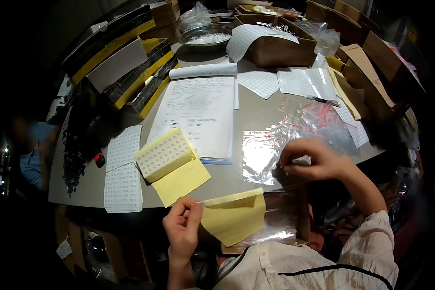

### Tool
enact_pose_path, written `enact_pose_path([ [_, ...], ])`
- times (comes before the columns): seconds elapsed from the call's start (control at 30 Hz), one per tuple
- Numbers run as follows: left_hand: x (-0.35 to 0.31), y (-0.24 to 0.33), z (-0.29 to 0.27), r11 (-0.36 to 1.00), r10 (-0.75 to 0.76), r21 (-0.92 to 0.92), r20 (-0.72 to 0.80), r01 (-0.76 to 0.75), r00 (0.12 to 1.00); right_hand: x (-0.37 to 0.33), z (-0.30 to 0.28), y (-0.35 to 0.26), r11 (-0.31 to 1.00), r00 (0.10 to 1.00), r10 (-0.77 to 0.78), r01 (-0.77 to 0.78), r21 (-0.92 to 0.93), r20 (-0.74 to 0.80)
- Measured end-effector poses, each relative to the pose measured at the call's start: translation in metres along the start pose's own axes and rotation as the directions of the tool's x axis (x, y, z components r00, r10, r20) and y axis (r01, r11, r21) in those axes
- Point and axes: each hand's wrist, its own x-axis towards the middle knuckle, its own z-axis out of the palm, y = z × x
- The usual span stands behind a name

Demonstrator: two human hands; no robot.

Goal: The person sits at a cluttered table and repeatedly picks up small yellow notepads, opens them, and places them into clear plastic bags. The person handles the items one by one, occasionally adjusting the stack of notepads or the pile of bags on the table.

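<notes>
My left hand [181, 227] pinches the left corner of a yellow backing sheet [234, 220] between thumb and fingers. The sheet has a pale strip along its top and hangs past the table's near edge. Over the clear zip bags [258, 154], my right hand [314, 159] has its fingers curled together in a pinch. Whatever sits at those fingertips is too small to make out. Left of centre, a folded yellow label sheet [164, 154], printed with rows of small marks, overlaps a clipboard of papers [193, 116].
White label sheets [123, 179] and a small red-and-black object [99, 160] lie at left. Black-and-yellow boxes [135, 82] stand behind them. A metal bowl [205, 41] and a brown box [285, 50] are at the back. A pen [324, 100] rests at right. Below the table edge is an open carton [302, 217].
</notes>
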Motion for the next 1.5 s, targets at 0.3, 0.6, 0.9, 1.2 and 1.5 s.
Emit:
enact_pose_path([
  [0.3, -0.001, 0.014, 0.034, 0.988, -0.007, 0.155, 0.226, -0.029, 0.974, 0.033, 0.003, -0.004, 0.923, 0.977, 0.207, -0.178, -0.341, 0.051],
  [0.6, 0.023, 0.000, 0.092, 0.582, 0.430, 0.378, 0.608, -0.720, 0.667, 0.024, -0.037, 0.007, 0.702, 0.850, 0.527, -0.446, -0.556, -0.016],
  [0.9, 0.021, -0.005, 0.096, 0.658, 0.334, 0.413, 0.588, -0.629, 0.736, 0.021, -0.014, -0.015, 0.959, 0.968, 0.248, -0.241, -0.148, 0.036],
  [1.2, 0.013, 0.001, 0.091, 0.627, 0.397, 0.483, 0.476, -0.611, 0.784, 0.043, 0.035, -0.019, 0.890, 0.985, 0.159, -0.170, -0.422, -0.062],
  [1.5, 0.006, 0.008, 0.078, 0.894, 0.269, 0.322, 0.172, -0.312, 0.948, 0.016, 0.009, 0.008, 0.666, 0.934, 0.198, -0.352, -0.658, -0.298],
])
